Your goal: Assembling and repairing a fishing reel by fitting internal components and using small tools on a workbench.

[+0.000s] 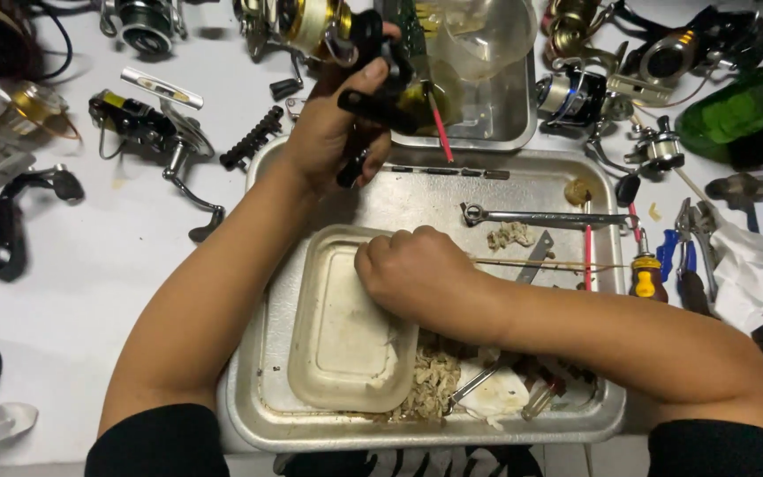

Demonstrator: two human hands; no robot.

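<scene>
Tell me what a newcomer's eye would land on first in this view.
First, the two bare arms crossing over the metal tray at centre: the left hand holds a black reel part up at the tray's far edge, while the right hand rests as a fist on the tray beside a shallow beige dish. Next, fishing reels lie scattered over the white table all around. A wrench lies in the tray.
</scene>
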